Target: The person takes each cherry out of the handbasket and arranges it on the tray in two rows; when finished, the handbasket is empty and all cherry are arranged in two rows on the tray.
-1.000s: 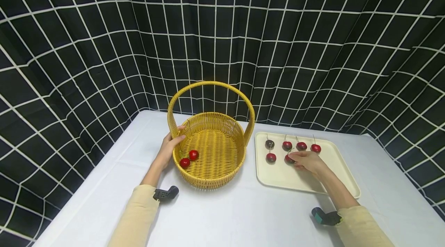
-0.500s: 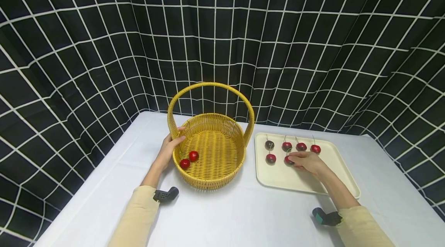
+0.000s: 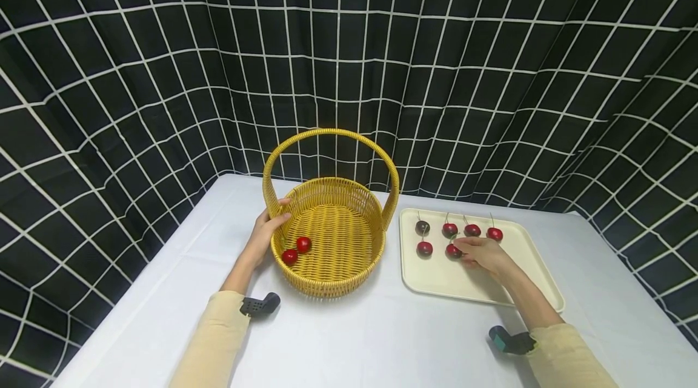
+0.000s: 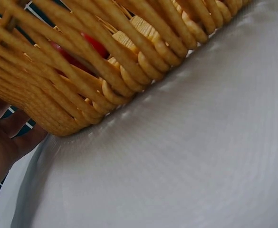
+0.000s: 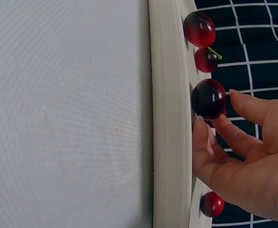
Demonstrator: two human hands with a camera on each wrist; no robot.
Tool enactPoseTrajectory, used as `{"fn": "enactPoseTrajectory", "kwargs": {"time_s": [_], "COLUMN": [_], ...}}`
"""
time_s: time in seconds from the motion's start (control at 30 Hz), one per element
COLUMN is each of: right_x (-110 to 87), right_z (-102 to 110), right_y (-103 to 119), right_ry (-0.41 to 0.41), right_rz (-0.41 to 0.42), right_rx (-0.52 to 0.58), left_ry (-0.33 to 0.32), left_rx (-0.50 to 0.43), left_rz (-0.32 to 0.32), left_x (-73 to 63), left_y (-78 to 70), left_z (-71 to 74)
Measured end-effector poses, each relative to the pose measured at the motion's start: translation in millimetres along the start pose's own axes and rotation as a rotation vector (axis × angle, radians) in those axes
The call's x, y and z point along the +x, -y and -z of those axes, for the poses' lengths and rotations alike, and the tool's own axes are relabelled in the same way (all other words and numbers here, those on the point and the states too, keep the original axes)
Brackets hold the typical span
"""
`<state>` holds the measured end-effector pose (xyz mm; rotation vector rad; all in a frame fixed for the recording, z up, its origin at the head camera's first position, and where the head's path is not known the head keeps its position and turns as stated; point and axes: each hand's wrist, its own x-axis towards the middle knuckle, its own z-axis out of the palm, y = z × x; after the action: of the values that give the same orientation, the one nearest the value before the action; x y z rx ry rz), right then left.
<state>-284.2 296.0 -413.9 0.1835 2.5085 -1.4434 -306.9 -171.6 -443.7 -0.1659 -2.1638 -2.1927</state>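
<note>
My left hand grips the left side of a yellow wicker basket at the foot of its tall arched handle, fingertips over the rim. In the left wrist view, its fingers reach behind the wicker wall. Two red cherries lie inside the basket, at its left. My right hand is over a cream tray, its fingers curled about a dark red cherry in the nearer row. In the right wrist view, fingers reach under and behind this cherry, with the thumb beside it.
Several stemmed cherries stand in a row along the tray's far side, and another cherry is in the nearer row. A white cloth covers the table. Black grid-patterned curtains enclose the back and sides.
</note>
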Motion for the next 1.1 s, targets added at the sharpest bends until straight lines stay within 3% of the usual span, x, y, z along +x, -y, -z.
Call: {"fn": "enactPoseTrajectory", "kwargs": {"time_s": [0.13, 0.33, 0.7, 0.93, 1.1], "right_x": [0.2, -0.9, -8.6, -14.4, -21.7], "right_z": [0.8, 6.0, 28.8, 42.7, 40.2], "right_y": [-0.9, -5.9, -11.1, -12.9, -1.8], "right_ry": [-0.004, 0.029, 0.116, 0.315, 0.342], "right_rz": [-0.003, 0.008, -0.063, 0.03, -0.001], "right_rx": [0.016, 0.141, 0.428, 0.564, 0.551], "left_ry": [-0.006, 0.014, 0.03, 0.025, 0.02], "left_rx": [0.001, -0.001, -0.005, -0.003, -0.015], "left_rz": [-0.01, 0.019, 0.031, 0.033, 0.034], "left_x": [0.4, 0.3, -11.7, -14.4, -11.0], "left_y": [0.8, -1.1, -28.0, -30.7, -24.7], "left_z": [-0.1, -0.2, -6.0, -6.1, -3.7]}}
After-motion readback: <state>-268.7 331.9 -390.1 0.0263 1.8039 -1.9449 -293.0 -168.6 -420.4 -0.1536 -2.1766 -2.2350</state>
